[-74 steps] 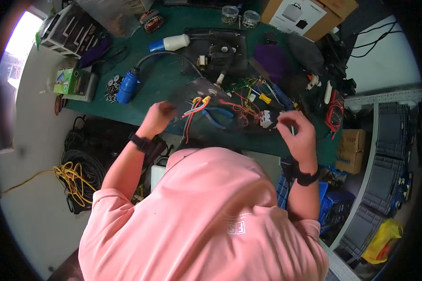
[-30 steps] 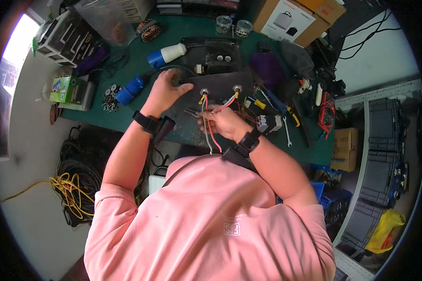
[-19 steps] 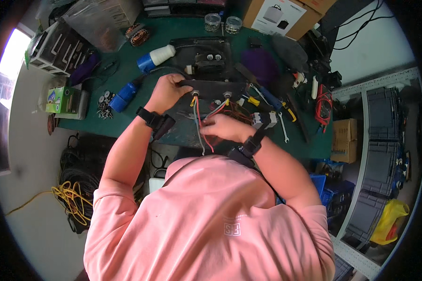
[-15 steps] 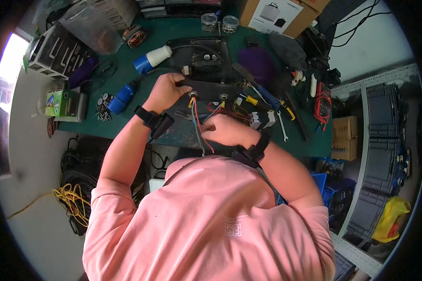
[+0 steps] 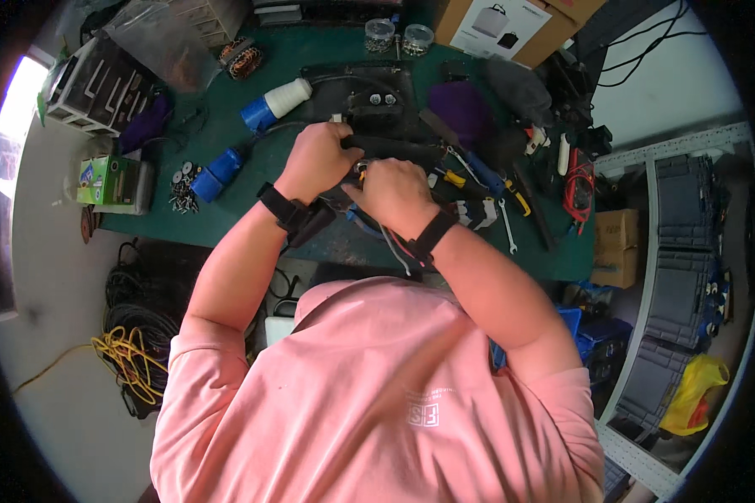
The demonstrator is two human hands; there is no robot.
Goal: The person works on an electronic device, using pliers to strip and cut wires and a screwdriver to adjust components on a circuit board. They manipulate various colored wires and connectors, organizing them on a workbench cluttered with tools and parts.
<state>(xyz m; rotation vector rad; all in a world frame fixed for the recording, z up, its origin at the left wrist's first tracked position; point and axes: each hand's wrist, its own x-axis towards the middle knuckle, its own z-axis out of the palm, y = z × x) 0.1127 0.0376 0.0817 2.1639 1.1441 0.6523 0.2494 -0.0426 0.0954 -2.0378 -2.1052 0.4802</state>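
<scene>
My left hand grips a dark flat panel at its left end, with thumb and fingers closed over the edge. My right hand is curled on the front of the panel, over a metal cable fitting; exactly what its fingers grip is hidden. Red and grey wires hang beneath that hand toward the bench's front edge. Blue-handled pliers lie partly covered below the panel. A white breaker block and a wrench lie to the right.
On the green bench are blue plugs, loose washers, a green box, red meter leads and a cardboard box. Coiled cables lie below at left; grey crates stand at right.
The panel was lifted by my left hand earlier and has since shifted slightly right. My right hand has moved up from the hanging wires onto the panel's front, now covering its fittings.
</scene>
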